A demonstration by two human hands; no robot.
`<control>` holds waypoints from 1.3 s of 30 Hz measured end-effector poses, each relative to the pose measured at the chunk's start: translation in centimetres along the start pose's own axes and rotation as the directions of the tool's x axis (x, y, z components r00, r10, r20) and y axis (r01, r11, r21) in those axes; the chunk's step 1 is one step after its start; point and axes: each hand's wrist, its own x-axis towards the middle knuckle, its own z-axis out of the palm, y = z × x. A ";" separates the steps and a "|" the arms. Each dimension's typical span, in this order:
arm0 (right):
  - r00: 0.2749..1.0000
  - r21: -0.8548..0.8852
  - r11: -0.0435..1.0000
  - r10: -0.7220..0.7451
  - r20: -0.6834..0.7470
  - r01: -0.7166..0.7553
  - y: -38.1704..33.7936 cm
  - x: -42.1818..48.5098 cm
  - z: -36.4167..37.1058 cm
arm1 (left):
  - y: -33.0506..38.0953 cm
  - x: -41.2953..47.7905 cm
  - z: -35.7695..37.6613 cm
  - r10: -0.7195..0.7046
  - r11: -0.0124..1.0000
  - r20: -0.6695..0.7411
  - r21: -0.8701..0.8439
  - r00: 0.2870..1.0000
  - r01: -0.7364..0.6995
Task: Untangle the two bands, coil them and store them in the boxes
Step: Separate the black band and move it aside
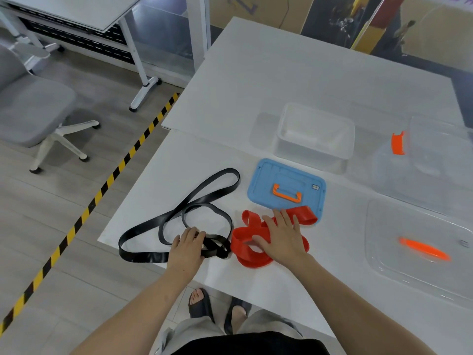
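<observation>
The white table [256, 80] fills most of the scene, with a grey office chair [33, 111] out on the floor past its left edge and a yellow-and-black tape line [102, 188] running between them. Off to the table's right edge sits a clear box [435, 160] with an orange latch [398, 143], open on top. Nearer the front edge on that side lies a clear lid [384, 226], orange handle [425, 249] up. In the middle of the table is a white box [281, 129], also open.

Now the black band [217, 180]: long, thin and glossy, sprawled in loose loops by the front left corner, crossing over itself in a knot-like bunch at its right end. The blue lid [266, 183] lies flat just in front of the white box. The red band [240, 242], wider and heaped in folds, sits by the front edge, one end draped onto the blue lid's near rim. It's just beside the black bunch; I cannot tell if they touch.

The right hand [280, 239] is spread flat, pressing on the red heap. The left hand [188, 248] rests on the black band, fingers bent down over it; whether it grips I cannot tell.
</observation>
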 end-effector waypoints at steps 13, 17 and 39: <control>0.929 -0.077 0.931 -0.344 0.136 0.356 -12.1 4.1 1.3 | -7.4 -3.3 -1.1 -0.177 0.983 0.093 0.063 0.980 0.171; 0.882 -0.193 0.881 -0.367 0.296 0.431 -15.4 4.7 3.5 | -9.2 -3.4 -1.2 -0.185 0.982 0.074 0.037 0.980 0.183; 0.858 -0.207 0.833 -0.502 0.110 0.513 -17.9 15.8 1.8 | -13.8 4.2 -2.3 -0.156 0.980 -0.174 -0.152 0.972 0.130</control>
